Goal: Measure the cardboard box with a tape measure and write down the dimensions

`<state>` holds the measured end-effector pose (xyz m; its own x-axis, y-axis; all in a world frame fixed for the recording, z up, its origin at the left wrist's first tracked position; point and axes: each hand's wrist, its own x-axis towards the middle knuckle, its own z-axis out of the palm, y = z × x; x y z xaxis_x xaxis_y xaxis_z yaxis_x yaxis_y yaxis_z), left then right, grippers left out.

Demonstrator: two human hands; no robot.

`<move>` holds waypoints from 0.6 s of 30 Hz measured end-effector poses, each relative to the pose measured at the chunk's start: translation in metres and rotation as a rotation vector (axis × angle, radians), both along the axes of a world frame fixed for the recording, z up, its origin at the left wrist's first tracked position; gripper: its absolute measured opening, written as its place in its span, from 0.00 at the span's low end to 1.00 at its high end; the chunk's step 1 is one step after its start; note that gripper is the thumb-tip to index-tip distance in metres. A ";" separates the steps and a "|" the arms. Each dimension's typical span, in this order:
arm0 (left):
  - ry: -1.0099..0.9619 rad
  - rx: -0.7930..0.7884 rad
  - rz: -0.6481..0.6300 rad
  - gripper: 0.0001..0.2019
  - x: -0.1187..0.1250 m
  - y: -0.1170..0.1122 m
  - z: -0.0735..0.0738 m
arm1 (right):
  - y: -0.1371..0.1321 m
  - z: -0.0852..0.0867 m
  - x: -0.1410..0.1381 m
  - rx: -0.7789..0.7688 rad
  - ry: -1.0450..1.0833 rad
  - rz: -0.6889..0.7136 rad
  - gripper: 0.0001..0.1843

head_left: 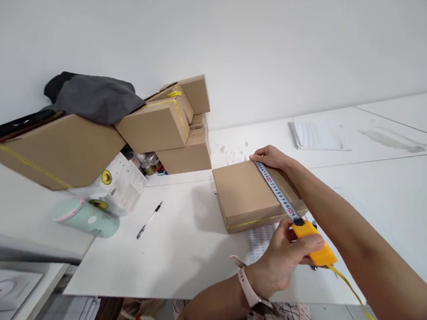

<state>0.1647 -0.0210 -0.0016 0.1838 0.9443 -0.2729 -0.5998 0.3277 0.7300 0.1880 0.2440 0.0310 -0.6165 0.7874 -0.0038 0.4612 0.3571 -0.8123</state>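
Note:
A flat brown cardboard box (244, 193) with a yellow strap lies on the white table (174, 257). A tape measure blade (278, 191) runs across its top along the right side. My right hand (272, 157) reaches over and presses the blade's end down at the box's far edge, fingers closed on it. My left hand (281, 259), a pale watch on its wrist, grips the yellow tape measure case (318, 245) at the near edge. A yellow cord hangs from the case.
A black pen (150, 219) lies left of the box. Further left are a mint bottle (87, 217), a white package (122, 186), stacked cardboard boxes (164, 120), a large box (56, 147) and grey cloth (94, 97). Papers (316, 134) lie at the back; a printed sheet (260, 240) shows under the box.

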 end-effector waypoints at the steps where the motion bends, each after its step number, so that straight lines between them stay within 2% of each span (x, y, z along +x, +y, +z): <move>1: -0.008 -0.003 0.004 0.37 0.002 -0.001 -0.001 | 0.000 0.000 0.001 -0.013 0.007 0.009 0.33; 13: -0.009 0.015 0.010 0.35 0.007 0.002 -0.002 | 0.001 0.002 0.001 0.031 -0.054 0.012 0.34; 16: 0.016 0.016 -0.011 0.34 -0.001 -0.002 0.006 | -0.004 0.012 0.005 0.002 -0.024 0.020 0.35; 18: 0.062 0.060 -0.040 0.32 -0.017 -0.014 0.015 | -0.010 0.023 0.017 -0.003 0.120 0.006 0.32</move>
<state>0.1481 -0.0346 0.0131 0.2066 0.9514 -0.2285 -0.5399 0.3056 0.7843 0.2047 0.2343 0.0543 -0.6176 0.7835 0.0679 0.3587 0.3574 -0.8623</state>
